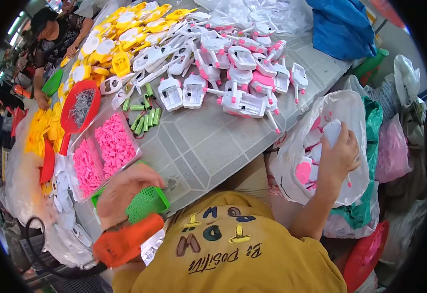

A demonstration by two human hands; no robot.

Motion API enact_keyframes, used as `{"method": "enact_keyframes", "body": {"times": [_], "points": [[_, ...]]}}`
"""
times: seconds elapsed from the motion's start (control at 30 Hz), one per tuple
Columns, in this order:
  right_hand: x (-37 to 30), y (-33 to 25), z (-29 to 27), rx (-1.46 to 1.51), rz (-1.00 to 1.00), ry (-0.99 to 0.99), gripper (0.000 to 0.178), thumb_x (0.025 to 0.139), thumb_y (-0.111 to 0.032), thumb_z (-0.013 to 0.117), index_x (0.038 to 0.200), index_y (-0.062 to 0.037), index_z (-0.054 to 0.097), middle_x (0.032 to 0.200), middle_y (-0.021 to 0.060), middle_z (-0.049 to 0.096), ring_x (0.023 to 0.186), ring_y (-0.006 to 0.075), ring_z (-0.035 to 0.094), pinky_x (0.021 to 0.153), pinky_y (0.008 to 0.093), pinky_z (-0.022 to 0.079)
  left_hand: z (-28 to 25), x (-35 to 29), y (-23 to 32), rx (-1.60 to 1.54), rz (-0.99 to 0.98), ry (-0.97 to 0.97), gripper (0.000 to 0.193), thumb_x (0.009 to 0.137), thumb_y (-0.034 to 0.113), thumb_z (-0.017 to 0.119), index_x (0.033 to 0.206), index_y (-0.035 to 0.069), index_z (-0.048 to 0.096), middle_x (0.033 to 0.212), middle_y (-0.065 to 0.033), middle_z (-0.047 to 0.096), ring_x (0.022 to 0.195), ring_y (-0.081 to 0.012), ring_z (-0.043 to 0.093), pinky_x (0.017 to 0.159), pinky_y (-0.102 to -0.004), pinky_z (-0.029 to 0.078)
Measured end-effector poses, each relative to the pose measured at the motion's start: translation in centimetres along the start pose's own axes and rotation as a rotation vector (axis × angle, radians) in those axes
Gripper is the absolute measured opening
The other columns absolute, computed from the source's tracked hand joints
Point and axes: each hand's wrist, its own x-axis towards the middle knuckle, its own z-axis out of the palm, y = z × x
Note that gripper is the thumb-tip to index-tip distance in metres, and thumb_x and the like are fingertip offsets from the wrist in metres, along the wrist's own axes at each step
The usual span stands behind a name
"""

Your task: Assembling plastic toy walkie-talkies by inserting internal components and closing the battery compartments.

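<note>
My right hand [343,154] is closed round a white plastic toy part [331,132] inside the mouth of a white plastic bag [286,188]. More white and pink pieces lie in that bag. Motion smears my left hand [128,193] at the table's near left edge, over a green perforated basket [147,205]; its fingers cannot be made out. Just below it is an orange tool-like object [128,241], blurred too. Past the basket, pink small parts [115,144] fill a clear divided tray [136,155].
White-and-pink toy bodies [243,80] and yellow ones [121,63] are heaped across the grey table [189,151]. A red scoop [67,128] holds screws [81,107]; green batteries [147,119] lie nearby. Another person [57,39] works at the far left. Bags crowd the right side.
</note>
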Motion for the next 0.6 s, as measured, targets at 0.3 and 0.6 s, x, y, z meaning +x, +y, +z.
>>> {"method": "enact_keyframes", "body": {"times": [0.3,0.6], "points": [[-3.0,-10.7,-0.1,0.854,-0.650,-0.152,0.038,0.091,-0.008,0.069,0.128,-0.0007,0.060,0.129,0.0223,0.061,0.115,0.0405,0.061,0.097,0.0451,0.050,2.6,3.8,-0.1,0.536,-0.194,-0.250,0.041,0.083,0.019,0.081,0.117,0.001,0.070,0.109,-0.0109,0.070,0.101,-0.0220,0.067,0.089,-0.0365,0.052],[-3.3,-15.6,3.2,0.512,-0.591,-0.317,0.066,0.085,-0.021,0.078,0.142,-0.0039,0.048,0.137,0.0186,0.056,0.122,0.0388,0.055,0.100,0.0536,0.046,-5.4,5.1,-2.3,1.791,0.078,0.436,0.013,0.086,0.012,0.069,0.097,0.004,0.071,0.087,-0.0105,0.069,0.096,-0.0311,0.064,0.086,-0.0451,0.047]]}}
